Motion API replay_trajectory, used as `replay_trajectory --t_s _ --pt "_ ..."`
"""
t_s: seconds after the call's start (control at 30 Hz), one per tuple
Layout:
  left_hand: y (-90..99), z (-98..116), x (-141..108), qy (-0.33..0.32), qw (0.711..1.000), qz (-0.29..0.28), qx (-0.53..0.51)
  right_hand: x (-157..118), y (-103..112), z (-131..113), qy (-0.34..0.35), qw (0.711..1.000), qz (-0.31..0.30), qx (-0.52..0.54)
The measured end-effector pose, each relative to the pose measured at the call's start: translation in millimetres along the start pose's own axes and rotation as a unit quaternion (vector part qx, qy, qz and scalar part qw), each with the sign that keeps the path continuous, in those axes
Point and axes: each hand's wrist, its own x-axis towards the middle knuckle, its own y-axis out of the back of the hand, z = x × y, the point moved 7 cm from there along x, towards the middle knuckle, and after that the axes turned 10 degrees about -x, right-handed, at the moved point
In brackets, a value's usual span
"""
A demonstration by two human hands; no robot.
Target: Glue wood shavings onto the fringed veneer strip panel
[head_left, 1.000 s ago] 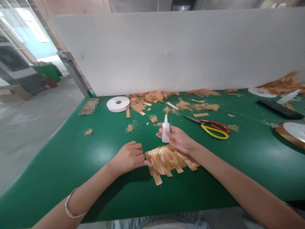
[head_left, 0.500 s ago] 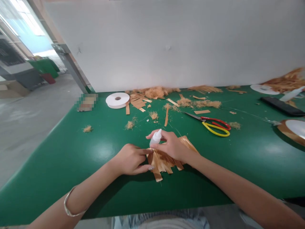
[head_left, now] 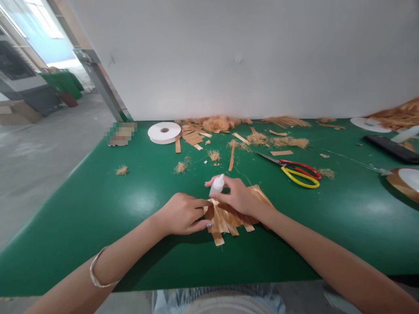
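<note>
My right hand (head_left: 237, 195) is wrapped round a small white squeeze bottle (head_left: 217, 185), whose pointed cap faces up. Beneath and in front of that hand lies a golden-brown piece of overlapping strips (head_left: 225, 220), its ends fanned towards me on the green table (head_left: 147, 261). My left hand (head_left: 186, 213) is at the left edge of the strips, its index finger stretched onto their top near the bottle and its thumb lower down at the edge. The thumb and index finger are apart.
Red-and-yellow scissors (head_left: 299, 172) lie right of my hands. Farther back are a white roll (head_left: 164, 132), fibre scraps (head_left: 258, 139) and cut strips (head_left: 193, 135). At the right are a black phone (head_left: 391, 147) and a brown-edged roll (head_left: 407, 181). A wall (head_left: 235, 78) stands behind.
The view has shifted slightly, moving the table items up and to the right in the picture. My hands, the bottle and the strips keep almost the same arrangement.
</note>
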Motion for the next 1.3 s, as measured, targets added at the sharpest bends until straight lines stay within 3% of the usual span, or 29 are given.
replay_trajectory --t_s 0.07,0.2,0.33,0.4,0.6,1.3 --pt "0.0 -0.5 -0.1 0.005 1.000 -0.002 0.002 0.1 0.3 -1.1 -0.001 1.000 -0.006 -0.006" --pt "-0.4 0.9 0.1 0.005 1.000 0.000 0.008 -0.4 11.4 -6.7 0.012 0.998 0.054 -0.004" --pt "-3.3 2.8 0.9 0.002 1.000 -0.008 0.006 0.1 4.7 -7.0 0.013 0.993 0.006 -0.117" --pt "-4.8 2.0 1.2 0.009 1.000 -0.017 0.002 0.7 5.1 -6.4 0.012 0.989 0.013 -0.145" --pt "-6.3 0.8 1.2 0.020 0.999 -0.037 -0.017 1.5 1.1 -11.9 0.053 0.983 0.002 -0.177" --pt "-7.9 -1.0 -0.7 0.028 0.998 -0.042 -0.028 1.6 -4.7 -24.8 0.101 0.974 -0.031 -0.202"
